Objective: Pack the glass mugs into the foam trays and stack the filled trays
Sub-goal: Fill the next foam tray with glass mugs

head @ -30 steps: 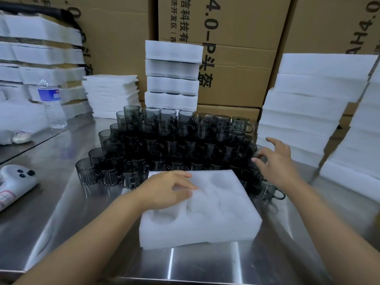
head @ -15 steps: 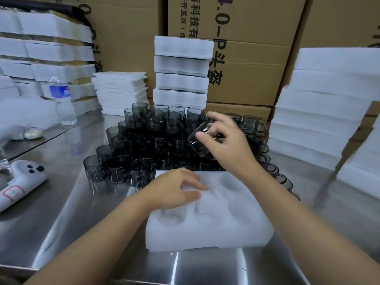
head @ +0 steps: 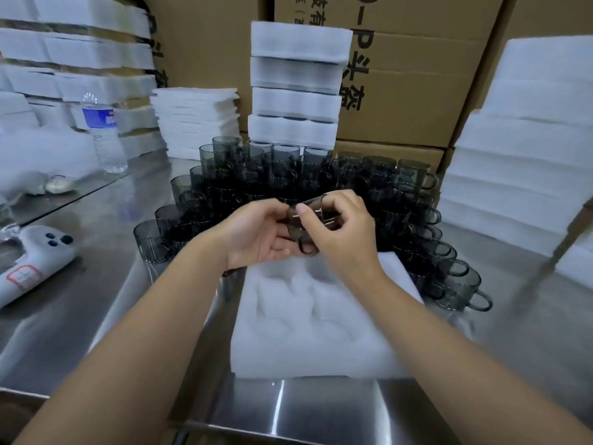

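My right hand (head: 340, 232) pinches the mug (head: 303, 226) and my left hand (head: 260, 236) cups it above the foam tray (head: 308, 332); I judge it light, slick and breakable, best gripped round the body.

Pictured reaching in from the near corners with bare forearms (head: 150, 335), converging at mid-scene. Cradling a glass mug (head: 305, 220) in the left hand (head: 256, 234), palm up, fingers curled beneath. Gripping the same mug from the right with the right hand (head: 343, 232), knuckles up, fingertips (head: 301, 208) pressed to the glass.
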`<action>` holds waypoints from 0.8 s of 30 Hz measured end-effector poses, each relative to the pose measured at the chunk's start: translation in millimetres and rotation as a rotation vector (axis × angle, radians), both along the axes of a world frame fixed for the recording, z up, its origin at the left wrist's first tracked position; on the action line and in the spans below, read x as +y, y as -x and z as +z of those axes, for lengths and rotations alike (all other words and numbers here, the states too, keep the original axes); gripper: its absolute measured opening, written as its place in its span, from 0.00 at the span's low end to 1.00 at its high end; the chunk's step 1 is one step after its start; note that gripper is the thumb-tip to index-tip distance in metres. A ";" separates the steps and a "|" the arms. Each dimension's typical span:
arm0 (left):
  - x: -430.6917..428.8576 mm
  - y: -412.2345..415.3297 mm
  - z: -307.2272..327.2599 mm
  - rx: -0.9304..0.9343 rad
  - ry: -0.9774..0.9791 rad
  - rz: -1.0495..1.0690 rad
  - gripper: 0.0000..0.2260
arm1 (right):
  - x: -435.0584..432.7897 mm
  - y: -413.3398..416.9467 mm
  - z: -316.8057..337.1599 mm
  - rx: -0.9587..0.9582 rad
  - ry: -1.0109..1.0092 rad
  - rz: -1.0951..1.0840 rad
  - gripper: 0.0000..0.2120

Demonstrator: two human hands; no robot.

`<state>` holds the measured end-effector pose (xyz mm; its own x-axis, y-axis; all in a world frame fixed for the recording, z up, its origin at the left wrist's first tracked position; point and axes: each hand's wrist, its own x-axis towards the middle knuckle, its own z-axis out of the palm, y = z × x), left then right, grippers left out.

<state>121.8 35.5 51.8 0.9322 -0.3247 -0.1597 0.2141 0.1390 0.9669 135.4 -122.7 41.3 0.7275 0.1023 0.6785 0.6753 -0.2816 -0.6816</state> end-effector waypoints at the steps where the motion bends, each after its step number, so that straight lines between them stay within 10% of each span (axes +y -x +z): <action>1: -1.9 -1.7 1.6 -0.017 -0.012 -0.006 0.17 | 1.7 1.2 0.3 -0.016 0.027 -0.003 0.10; 11: -5.6 -14.8 -20.6 -0.174 0.031 -0.019 0.27 | 0.0 -3.2 -3.1 -0.050 0.013 0.168 0.22; 24: -0.9 -15.1 -13.8 -0.067 0.127 -0.047 0.34 | -14.9 -7.1 6.6 0.214 -0.149 0.228 0.06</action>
